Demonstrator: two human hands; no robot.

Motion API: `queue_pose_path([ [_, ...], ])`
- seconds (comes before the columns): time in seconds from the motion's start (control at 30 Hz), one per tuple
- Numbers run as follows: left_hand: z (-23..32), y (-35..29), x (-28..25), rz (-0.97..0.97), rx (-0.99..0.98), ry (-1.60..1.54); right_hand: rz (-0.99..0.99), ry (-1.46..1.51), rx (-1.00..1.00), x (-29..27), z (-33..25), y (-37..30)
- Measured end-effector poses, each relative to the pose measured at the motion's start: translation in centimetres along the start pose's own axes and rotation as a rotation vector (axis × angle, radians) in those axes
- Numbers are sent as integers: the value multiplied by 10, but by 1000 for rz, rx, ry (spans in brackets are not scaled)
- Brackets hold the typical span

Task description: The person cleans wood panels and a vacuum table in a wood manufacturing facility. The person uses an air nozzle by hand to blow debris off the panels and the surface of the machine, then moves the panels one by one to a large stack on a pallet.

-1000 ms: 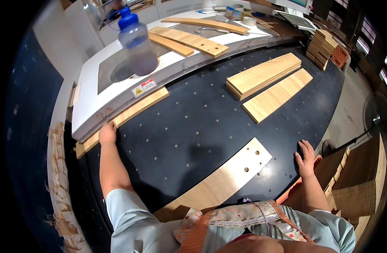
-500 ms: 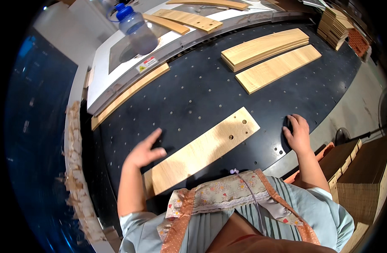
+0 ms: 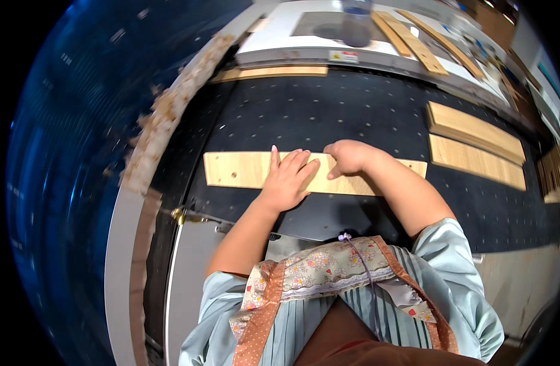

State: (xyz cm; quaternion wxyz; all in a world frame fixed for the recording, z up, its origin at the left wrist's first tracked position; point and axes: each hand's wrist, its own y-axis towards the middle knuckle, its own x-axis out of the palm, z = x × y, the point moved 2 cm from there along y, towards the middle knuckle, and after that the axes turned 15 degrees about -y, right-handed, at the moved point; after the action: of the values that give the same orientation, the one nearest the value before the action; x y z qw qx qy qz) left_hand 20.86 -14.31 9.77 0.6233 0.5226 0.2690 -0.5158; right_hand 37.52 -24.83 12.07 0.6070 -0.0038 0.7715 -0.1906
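A long pale wooden board (image 3: 243,171) lies crosswise on the black table in front of me. Small holes show near its left end. My left hand (image 3: 286,183) rests on the middle of this board, palm down with the fingers stretched out. Just to the right, my right hand (image 3: 351,160) grips the board's far edge, its thumb on the top face and its other fingers curled and partly hidden. My right forearm crosses over the right part of the board.
Stacked boards (image 3: 475,131) lie to the right, with a single board (image 3: 475,161) before them. Along the back runs a white machine ledge (image 3: 280,52) bearing a bottle (image 3: 357,27) and loose strips (image 3: 414,46). A ragged-edged grey rail (image 3: 164,116) stands at the left.
My view has swung to the left. Both hands, apart from the board before, have come together onto it. The board now lies level across my view, with holes showing at its left end.
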Motion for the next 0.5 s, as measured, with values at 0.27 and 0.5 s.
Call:
queue_pose_path([
  [0.27,-7,-100,7,315,-509,21,803,-359,93,-43,32,64],
  [0.5,-14,-125,-2,514,-382,-152,832,-474,199,-17,33,120],
])
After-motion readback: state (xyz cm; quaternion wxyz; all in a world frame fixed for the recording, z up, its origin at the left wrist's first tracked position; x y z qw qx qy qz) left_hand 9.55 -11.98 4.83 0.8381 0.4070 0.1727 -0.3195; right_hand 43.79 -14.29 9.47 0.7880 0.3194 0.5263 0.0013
